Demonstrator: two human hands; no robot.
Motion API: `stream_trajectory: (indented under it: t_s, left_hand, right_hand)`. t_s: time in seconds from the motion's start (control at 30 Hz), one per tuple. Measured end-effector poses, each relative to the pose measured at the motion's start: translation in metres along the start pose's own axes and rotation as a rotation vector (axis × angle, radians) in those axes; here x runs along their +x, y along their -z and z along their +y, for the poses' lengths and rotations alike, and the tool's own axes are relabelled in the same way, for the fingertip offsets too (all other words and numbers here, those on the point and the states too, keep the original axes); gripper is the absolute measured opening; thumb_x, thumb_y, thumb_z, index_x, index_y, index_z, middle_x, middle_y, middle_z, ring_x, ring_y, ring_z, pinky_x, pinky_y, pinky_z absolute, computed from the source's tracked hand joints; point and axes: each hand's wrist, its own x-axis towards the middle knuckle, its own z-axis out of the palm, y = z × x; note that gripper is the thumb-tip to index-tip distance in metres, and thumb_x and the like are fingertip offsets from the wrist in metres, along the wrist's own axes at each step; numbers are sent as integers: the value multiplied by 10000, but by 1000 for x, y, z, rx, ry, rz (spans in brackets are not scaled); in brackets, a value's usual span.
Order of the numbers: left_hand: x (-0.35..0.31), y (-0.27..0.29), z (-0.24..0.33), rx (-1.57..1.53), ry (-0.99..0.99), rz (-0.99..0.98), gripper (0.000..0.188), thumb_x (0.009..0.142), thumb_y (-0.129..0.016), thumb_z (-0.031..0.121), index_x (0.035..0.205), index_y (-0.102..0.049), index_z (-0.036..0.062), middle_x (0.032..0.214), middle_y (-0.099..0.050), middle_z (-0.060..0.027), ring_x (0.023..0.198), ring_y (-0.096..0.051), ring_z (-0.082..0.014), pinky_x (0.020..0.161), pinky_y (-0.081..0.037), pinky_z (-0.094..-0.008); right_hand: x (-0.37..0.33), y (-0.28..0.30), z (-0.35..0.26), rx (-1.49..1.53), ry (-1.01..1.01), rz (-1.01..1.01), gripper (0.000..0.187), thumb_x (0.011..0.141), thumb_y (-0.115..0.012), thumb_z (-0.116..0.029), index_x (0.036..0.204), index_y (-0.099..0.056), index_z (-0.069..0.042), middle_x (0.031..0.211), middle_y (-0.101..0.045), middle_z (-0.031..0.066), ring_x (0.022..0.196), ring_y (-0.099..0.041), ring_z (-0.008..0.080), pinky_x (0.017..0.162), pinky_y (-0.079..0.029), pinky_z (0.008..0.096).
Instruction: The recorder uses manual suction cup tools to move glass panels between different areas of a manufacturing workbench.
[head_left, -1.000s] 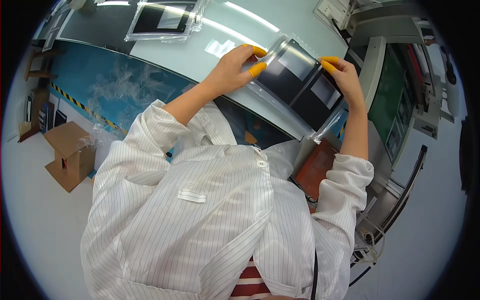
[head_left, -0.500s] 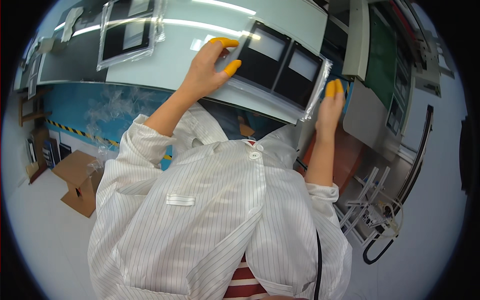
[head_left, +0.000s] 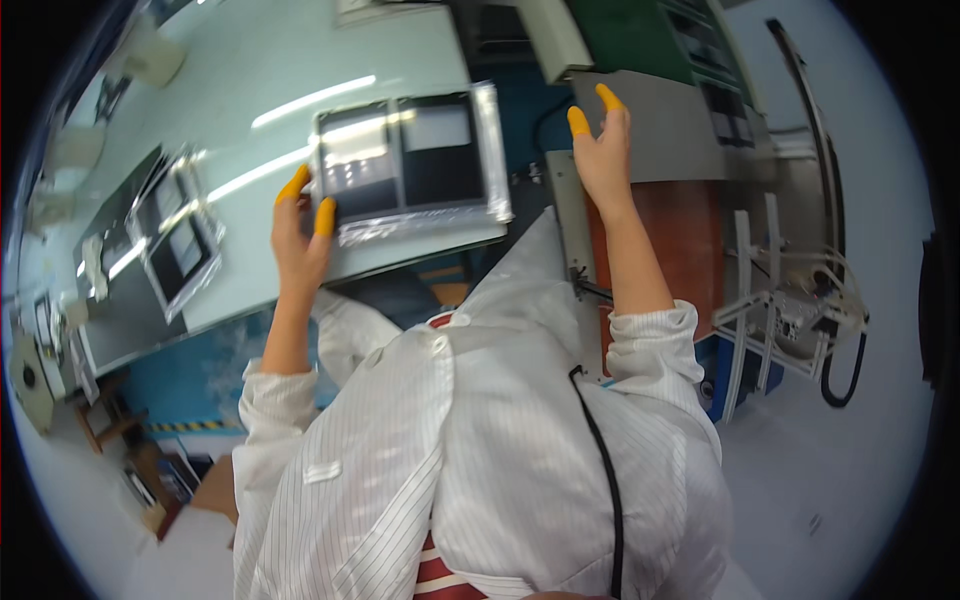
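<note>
A flat pair of black panels with pale windows, wrapped in clear plastic, lies on the glass-topped table in front of me. At its left edge is my left hand, yellow cots on the thumb and a finger, which are held apart. I cannot tell whether the thumb touches the plastic at the near left corner. My right hand is raised to the right of the package, beyond the table's edge. It holds nothing, and its yellow-tipped fingers are spread.
More plastic-wrapped black panels lie on the table's left part, beside a white glove. At right stand a grey metal surface, a green belt and an aluminium frame with tubing. A cardboard box sits on the floor at left.
My view has turned to the right, so the table and package appear farther left. My right hand has moved away from the package's right side, its fingers now spread; my left stays by its left edge.
</note>
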Motion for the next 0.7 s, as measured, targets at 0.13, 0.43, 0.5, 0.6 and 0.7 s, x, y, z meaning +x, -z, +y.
stream_trajectory:
  t_s: [0.13, 0.43, 0.5, 0.6, 0.7]
  left_hand:
    - [-1, 2, 1, 27, -11, -24, 435, 867, -622, 83, 1285, -539, -2, 1156, -598, -120, 924, -538, -188, 868, -436, -295]
    - [0, 2, 10, 90, 24, -26, 425, 890, -585, 66, 1308, -525, 12, 1169, -587, -89, 919, -517, -161, 878, -416, -273]
    - [-2, 1, 12, 93, 22, -2, 435, 851, -621, 63, 1274, -544, -3, 1116, -601, -123, 900, -542, -200, 846, -437, -302]
    - [0, 1, 13, 100, 6, 12, 424, 845, -624, 57, 1259, -552, 5, 1093, -602, -139, 909, -557, -234, 832, -450, -309]
    - [4, 1, 11, 120, -11, 6, 416, 838, -632, 69, 1241, -556, 1, 1068, -593, -161, 919, -566, -268, 827, -462, -328]
  right_hand:
    - [54, 61, 90, -327, -95, 268, 498, 841, -646, -121, 1283, -470, 28, 1303, -428, 245, 1224, -436, 390, 1041, -361, 414]
    - [99, 129, 203, -1169, -202, 272, 260, 886, -577, -220, 1072, -624, -45, 1141, -590, 109, 1079, -561, 316, 863, -490, 447]
    - [104, 131, 206, -1189, -210, 240, 211, 888, -555, -204, 1010, -643, -58, 1087, -613, 114, 1037, -587, 316, 816, -518, 440]
    - [107, 133, 216, -1159, -202, 269, 190, 891, -540, -175, 984, -646, -46, 1064, -625, 145, 993, -623, 331, 778, -545, 434]
    - [107, 140, 222, -1129, -206, 240, 181, 877, -564, -151, 985, -638, -26, 1060, -627, 181, 979, -636, 356, 763, -555, 444]
